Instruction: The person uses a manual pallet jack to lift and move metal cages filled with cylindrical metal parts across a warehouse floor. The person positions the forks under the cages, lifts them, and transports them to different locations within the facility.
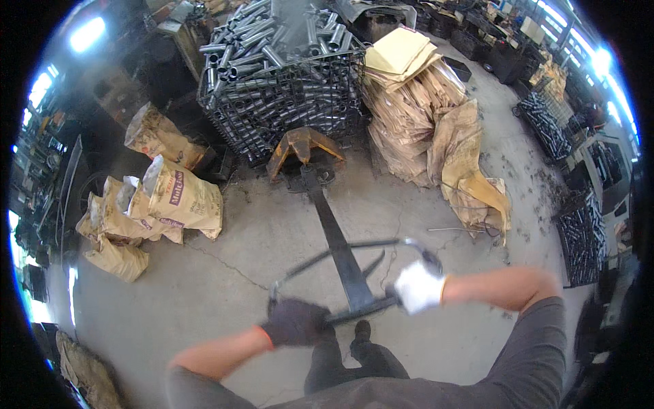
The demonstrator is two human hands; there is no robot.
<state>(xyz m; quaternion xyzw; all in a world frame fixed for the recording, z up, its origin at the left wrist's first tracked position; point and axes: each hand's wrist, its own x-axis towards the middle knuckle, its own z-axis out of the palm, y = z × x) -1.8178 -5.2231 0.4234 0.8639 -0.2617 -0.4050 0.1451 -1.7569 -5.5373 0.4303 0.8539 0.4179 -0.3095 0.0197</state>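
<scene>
Both my hands grip the looped handle (351, 311) of a pallet jack. My left hand (298, 322), in a dark glove with an orange cuff, is closed round the left end of its bar. On the right end, my right hand (418, 288) in a white glove is closed too. From the handle a long dark shaft (332, 228) slopes away to the jack's yellow, worn body (300, 145). That body stands against a wire mesh crate (286, 102) heaped with shiny metal tubes (262, 41). The jack's forks are hidden under the crate.
Several paper sacks (184, 198) stand on the left of the concrete floor (231, 300). Right of the crate is a tall stack of flattened brown sacks (412, 102), some slumped onto the floor near a thin rod (455, 230). More bins of metal parts (579, 238) line the right side.
</scene>
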